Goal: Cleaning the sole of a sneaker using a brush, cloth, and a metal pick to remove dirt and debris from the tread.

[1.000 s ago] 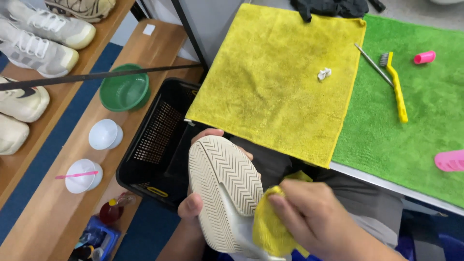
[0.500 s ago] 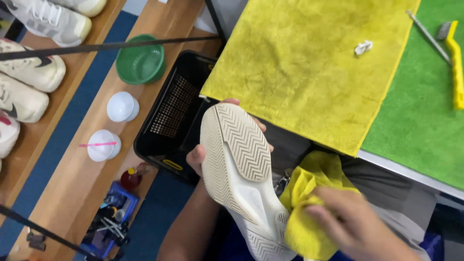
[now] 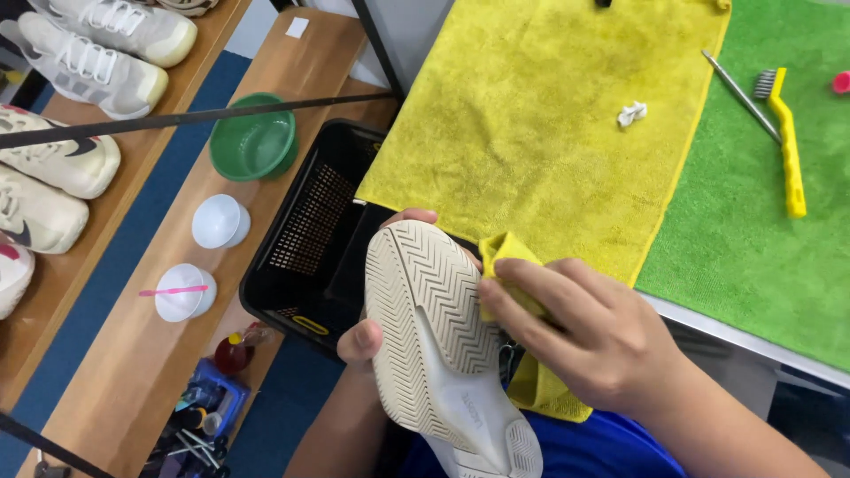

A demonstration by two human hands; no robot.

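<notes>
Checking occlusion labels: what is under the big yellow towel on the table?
The yellow towel lies partly over the green mat and hangs off the table edge. A small white scrap lies on top; whatever is beneath is covered.

My left hand (image 3: 376, 332) curls up from below, thumb out front, fingers wrapped behind. My right hand (image 3: 589, 332) reaches in from the right, fingers extended and pinched together, pressing leftward.

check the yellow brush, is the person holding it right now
No, the yellow brush lies untouched on the green mat, while the right hand presses a yellow cloth to the shoe held by the left hand.
</notes>
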